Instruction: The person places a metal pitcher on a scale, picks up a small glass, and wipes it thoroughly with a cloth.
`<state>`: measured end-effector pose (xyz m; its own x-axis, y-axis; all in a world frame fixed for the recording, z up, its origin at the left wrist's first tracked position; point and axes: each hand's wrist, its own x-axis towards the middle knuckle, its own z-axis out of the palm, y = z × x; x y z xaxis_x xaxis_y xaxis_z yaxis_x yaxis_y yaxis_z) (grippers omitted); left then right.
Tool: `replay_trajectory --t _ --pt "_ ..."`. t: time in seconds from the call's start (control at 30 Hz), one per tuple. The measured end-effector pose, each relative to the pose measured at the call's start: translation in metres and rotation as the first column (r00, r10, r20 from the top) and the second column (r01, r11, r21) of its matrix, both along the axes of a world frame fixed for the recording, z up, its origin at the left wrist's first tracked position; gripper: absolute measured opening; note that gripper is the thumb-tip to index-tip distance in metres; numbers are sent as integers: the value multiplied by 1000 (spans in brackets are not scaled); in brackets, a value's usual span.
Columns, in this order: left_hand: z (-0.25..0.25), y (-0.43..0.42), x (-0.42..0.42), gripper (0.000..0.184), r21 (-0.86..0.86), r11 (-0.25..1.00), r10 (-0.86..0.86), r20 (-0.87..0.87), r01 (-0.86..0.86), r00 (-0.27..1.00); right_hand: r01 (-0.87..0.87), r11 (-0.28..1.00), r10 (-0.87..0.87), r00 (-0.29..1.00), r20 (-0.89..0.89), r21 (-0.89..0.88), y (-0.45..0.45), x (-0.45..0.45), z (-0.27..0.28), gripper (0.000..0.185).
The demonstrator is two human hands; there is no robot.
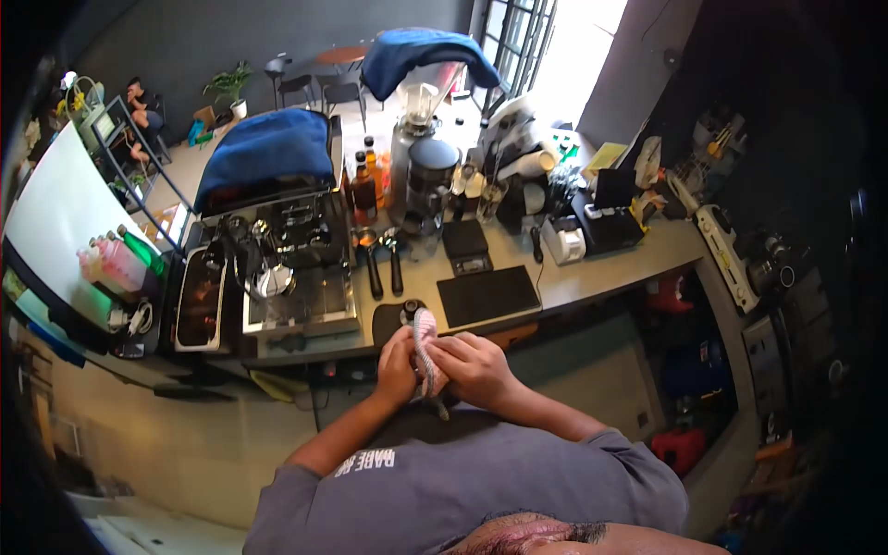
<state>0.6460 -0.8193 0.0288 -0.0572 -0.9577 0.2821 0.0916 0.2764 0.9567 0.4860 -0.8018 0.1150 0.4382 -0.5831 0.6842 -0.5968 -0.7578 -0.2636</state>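
A pink cloth with a grey edge (425, 326) is bunched up between my two hands, in front of my chest at the counter's near edge. My left hand (398, 366) has its fingers closed round the left side of the cloth. From the right, my right hand (474, 366) pinches the cloth with bent fingers. Whether anything is wrapped inside it cannot be seen. Just beyond my hands lies a dark tamping mat (387, 326) with a small round metal tool (413, 306) on it. Two portafilters (374, 268) rest farther back, their handles towards me.
An espresso machine (301, 310) under a blue cloth (268, 153) stands left. Behind the portafilters are a coffee grinder (432, 185) and bottles (364, 190). A black scale (465, 242) and a flat black mat (488, 295) lie right. A person (141, 111) sits in the far left background.
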Motion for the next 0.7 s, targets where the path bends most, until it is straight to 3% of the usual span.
replay_trajectory --t 0.03,0.1,0.13,0.17,0.27,0.3,0.33,0.37,0.4,0.43,0.5,0.53,0.57,0.6,0.67,0.7 --pt "-12 1 -2 21 -46 999 20 22 -19 1000 -59 998 59 998 -31 4 -1 0 0 19" --pt "-9 12 4 20 -114 993 16 80 -7 997 -41 959 14 995 98 279 5 -2 -20 18" --pt "-1 13 -2 19 -81 997 -29 -179 15 983 -39 918 -24 988 154 395 2 -4 -28 17" --pt "7 14 -9 19 -67 997 -63 -429 38 901 -31 855 9 999 46 518 -2 -9 -31 17" --pt "-16 -2 -7 19 122 985 -88 -239 120 967 157 895 -145 988 -59 418 2 -6 -28 19" --pt "-14 -7 -10 20 305 924 -124 -334 232 934 176 930 -139 981 -135 323 -1 -12 -27 17" --pt "-11 -8 -15 22 117 986 -118 -33 121 992 90 969 -68 993 -100 228 -5 -15 -24 19" --pt "-6 -9 -20 24 -102 995 21 247 5 969 2 992 7 997 -76 127 -8 -17 -17 20" --pt "-12 -10 -23 25 -145 989 34 237 1 971 -85 996 86 994 -61 24 -11 -21 -12 23" --pt "-17 -11 -26 26 -188 982 47 226 -4 973 -106 994 108 993 -44 32 -14 -26 -15 28" --pt "-19 -15 -32 26 -327 944 107 198 -37 974 -34 965 5 994 111 259 -15 -35 -29 28" --pt "-15 -14 -35 25 -98 990 -111 -90 103 990 -14 929 -56 983 177 371 -18 -40 -35 28" --pt "-11 -14 -38 24 104 966 -170 -428 236 888 -34 801 -67 987 146 597 -21 -50 -40 29" --pt "3 -19 -51 26 -13 994 -106 -347 108 932 -68 714 -93 977 191 697 -24 -50 -40 30" --pt "4 -31 -60 25 115 979 -137 -251 170 958 80 874 -150 982 110 480 -23 -59 -28 35" --pt "-10 -43 -68 23 133 985 -97 -119 113 988 104 944 -123 992 41 313 -29 -69 -21 36"
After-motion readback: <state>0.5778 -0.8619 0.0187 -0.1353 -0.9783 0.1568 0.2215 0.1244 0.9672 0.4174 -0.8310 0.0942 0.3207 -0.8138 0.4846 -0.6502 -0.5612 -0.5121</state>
